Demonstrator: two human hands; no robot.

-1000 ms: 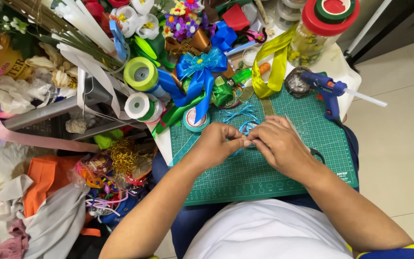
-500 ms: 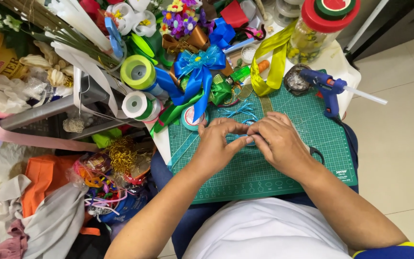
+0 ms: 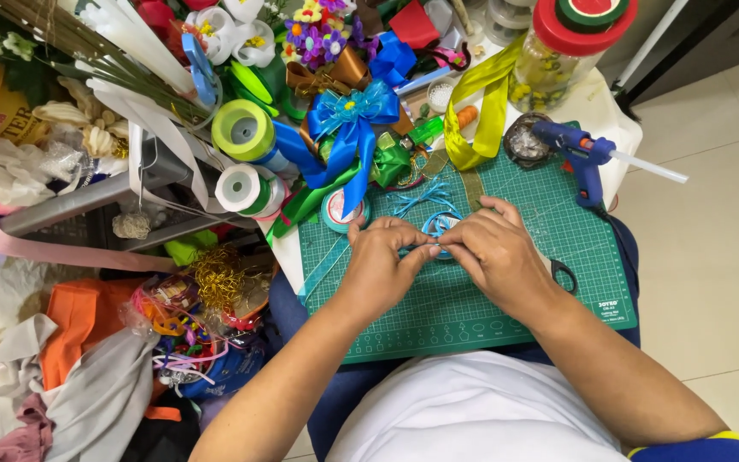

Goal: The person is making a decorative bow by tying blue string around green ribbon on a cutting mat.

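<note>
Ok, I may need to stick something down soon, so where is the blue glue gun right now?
In the head view the blue plastic glue gun lies at the far right corner of the green cutting mat, beyond the right hand.

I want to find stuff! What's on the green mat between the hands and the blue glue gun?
Mostly bare green mat in the head view; black scissors peek out beside the right hand, below the glue gun.
</note>
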